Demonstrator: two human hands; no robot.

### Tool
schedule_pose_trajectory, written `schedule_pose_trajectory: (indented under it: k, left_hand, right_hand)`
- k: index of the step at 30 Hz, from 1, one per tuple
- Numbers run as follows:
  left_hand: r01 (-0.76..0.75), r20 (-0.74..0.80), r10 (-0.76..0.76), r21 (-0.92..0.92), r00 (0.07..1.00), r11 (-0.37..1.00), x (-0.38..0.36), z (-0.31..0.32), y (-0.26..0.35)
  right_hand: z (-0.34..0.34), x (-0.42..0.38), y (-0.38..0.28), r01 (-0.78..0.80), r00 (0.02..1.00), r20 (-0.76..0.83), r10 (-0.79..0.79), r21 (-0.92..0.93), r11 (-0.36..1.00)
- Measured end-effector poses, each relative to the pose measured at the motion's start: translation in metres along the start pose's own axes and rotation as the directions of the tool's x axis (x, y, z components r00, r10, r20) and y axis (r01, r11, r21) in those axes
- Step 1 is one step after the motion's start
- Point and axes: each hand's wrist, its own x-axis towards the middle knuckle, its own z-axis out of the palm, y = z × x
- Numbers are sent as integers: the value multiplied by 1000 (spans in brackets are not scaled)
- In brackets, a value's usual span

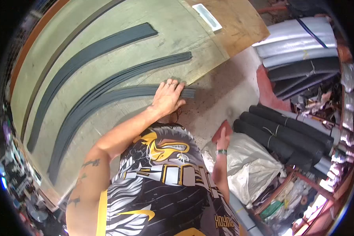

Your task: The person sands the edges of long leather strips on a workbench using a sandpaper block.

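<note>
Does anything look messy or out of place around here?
The middle bundle of grey strips looks loosely fanned, unlike the neater far bundle, and a white sheet lies crumpled beside the dark rolls. Nothing looks clearly damaged.

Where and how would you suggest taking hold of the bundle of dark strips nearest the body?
I'd take the nearest bundle by its right-hand end, coming from the right with fingers across the top and thumb beneath. It is long and narrow, and that end appears to jut past the edge of the table, just beyond the left hand.
</note>
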Motion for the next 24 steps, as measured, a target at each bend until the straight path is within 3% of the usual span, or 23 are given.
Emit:
schedule_pose_trajectory:
  k: [1,3,6,9,11,12,15,19,21,24]
  left_hand:
    - [23,-18,-23,19,1000,1000,2,6,-1]
    - [34,-26,-33,64,999,997,7,15,1]
    - [23,-70,-17,93,997,995,5,14,5]
    - [57,-44,-54,80,998,995,5,13,7]
    - [121,32,-123,42,992,992,6,8,12]
    - [104,-7,-104,50,995,993,5,11,12]
    - [78,-85,-72,65,994,995,2,13,7]
    - [51,-104,-49,21,993,998,2,15,8]
    - [41,-98,-44,-30,994,999,-1,14,10]
    - [-52,-131,52,9,990,999,-2,12,5]
  right_hand:
    - [14,23,-16,-24,995,91,27,-33,999]
    - [49,48,-70,-74,960,276,52,69,995]
    - [108,60,-138,-187,874,485,9,319,929]
    - [149,58,-155,-195,752,660,-5,229,954]
    - [165,57,-143,-147,702,711,-33,190,971]
    - [166,55,-146,-126,678,733,-48,180,976]
    - [156,51,-149,-331,712,699,-65,415,848]
    - [167,54,-118,-50,650,741,-169,264,963]
    - [157,72,-104,194,662,733,-158,36,980]
    - [131,56,-159,320,674,683,-282,75,944]
